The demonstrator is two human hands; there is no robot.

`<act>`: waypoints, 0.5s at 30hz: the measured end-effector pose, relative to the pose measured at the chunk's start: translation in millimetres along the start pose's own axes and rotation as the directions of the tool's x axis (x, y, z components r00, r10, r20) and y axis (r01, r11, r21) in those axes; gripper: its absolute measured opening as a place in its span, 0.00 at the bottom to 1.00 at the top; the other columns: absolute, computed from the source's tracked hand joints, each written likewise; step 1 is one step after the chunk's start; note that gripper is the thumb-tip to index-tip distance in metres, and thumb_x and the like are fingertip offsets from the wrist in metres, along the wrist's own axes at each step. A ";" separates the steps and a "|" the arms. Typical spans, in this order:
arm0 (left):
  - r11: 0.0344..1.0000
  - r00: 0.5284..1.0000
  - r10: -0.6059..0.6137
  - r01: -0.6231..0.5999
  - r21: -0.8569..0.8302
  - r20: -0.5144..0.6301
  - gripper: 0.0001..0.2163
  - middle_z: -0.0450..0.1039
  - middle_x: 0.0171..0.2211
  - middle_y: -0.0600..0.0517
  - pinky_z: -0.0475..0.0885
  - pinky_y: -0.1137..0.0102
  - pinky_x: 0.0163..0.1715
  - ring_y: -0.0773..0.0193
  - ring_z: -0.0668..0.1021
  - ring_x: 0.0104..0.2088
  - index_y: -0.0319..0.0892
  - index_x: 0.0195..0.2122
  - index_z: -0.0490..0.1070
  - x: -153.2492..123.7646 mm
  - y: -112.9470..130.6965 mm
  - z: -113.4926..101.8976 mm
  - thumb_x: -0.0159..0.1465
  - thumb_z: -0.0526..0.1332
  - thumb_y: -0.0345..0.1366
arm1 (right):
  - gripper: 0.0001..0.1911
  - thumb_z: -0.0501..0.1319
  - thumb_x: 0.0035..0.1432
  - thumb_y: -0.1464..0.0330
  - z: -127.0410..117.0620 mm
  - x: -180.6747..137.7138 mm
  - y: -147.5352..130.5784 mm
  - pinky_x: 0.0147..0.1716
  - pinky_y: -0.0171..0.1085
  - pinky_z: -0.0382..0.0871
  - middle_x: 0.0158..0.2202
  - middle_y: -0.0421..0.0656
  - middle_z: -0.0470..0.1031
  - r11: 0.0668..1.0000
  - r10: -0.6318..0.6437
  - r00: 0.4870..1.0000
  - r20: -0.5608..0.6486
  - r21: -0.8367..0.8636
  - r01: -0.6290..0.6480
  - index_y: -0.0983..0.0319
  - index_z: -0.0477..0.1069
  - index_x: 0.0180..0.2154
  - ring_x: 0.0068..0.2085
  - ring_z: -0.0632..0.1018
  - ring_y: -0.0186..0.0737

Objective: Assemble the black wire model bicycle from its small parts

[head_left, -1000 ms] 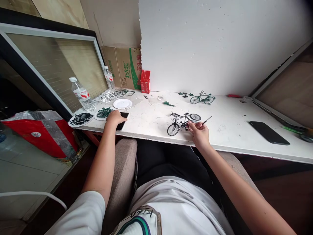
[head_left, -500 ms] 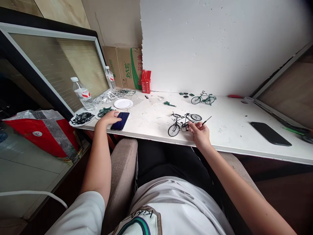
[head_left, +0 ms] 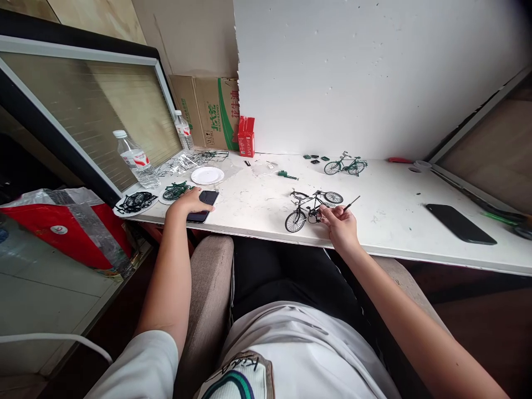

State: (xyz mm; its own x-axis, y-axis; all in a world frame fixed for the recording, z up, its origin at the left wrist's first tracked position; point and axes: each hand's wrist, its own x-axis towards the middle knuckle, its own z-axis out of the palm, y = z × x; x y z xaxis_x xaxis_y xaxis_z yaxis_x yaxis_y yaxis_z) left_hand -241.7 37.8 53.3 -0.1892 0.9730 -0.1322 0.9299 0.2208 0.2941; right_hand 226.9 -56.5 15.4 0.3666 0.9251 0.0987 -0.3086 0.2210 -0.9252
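Note:
My left hand (head_left: 187, 203) lies on a dark phone (head_left: 204, 203) near the front left of the white table (head_left: 390, 221), thumb across its screen and fingers at its left edge. My right hand (head_left: 341, 226) is closed round a thin black tool (head_left: 351, 203), its fingertips touching the rear part of a small black model bicycle (head_left: 312, 209) that stands upright on the table. A green model bicycle (head_left: 344, 165) stands farther back by the white foam wall.
Left of the phone lie paper plates with green and black parts (head_left: 136, 201), a white plate (head_left: 206, 175) and two water bottles (head_left: 135, 159). A red carton (head_left: 246, 136) and cardboard box (head_left: 210, 111) stand behind. A second black phone (head_left: 460, 223) lies at right.
My left hand lifted off the phone and slid left, then came back onto it, thumb on the screen. My right hand and the black bicycle stayed where they were.

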 end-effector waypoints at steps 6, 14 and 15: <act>0.985 0.999 0.000 0.008 -0.172 0.043 0.51 0.72 0.67 0.36 0.74 0.62 0.56 0.41 0.80 0.61 0.42 0.71 0.63 -9.4 -3.6 -9.5 0.50 0.73 0.62 | 0.40 0.87 0.32 0.56 1.3 -1.7 -3.5 0.28 0.32 0.74 0.28 0.33 0.73 0.999 0.004 1.000 -0.021 -0.033 -0.005 0.56 0.57 0.30 0.32 0.81 0.36; 0.972 0.997 -0.076 0.069 -0.224 -0.024 0.34 0.81 0.57 0.41 0.74 0.64 0.58 0.47 0.83 0.54 0.42 0.60 0.75 -15.7 -18.8 -21.0 0.59 0.68 0.58 | 0.39 0.87 0.35 0.58 -0.5 -2.4 -7.0 0.27 0.30 0.73 0.31 0.35 0.75 0.998 0.057 0.998 -0.028 -0.006 -0.057 0.57 0.57 0.30 0.34 0.81 0.35; 0.967 0.997 -0.069 0.072 -0.245 0.024 0.33 0.82 0.56 0.42 0.74 0.65 0.57 0.47 0.84 0.54 0.42 0.56 0.78 -16.4 -22.0 -21.8 0.57 0.70 0.59 | 0.38 0.87 0.35 0.59 -0.7 -2.7 -7.6 0.27 0.29 0.73 0.30 0.35 0.74 0.998 0.065 0.997 -0.033 -0.003 -0.065 0.57 0.58 0.30 0.34 0.81 0.34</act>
State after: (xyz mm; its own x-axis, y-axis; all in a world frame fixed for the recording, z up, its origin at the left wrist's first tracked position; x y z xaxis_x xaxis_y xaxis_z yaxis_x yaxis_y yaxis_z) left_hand -265.9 18.5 69.6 -0.2449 0.9536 -0.1749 0.8082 0.3004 0.5065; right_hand 228.9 -60.9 22.0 0.3743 0.9270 0.0260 -0.3295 0.1592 -0.9306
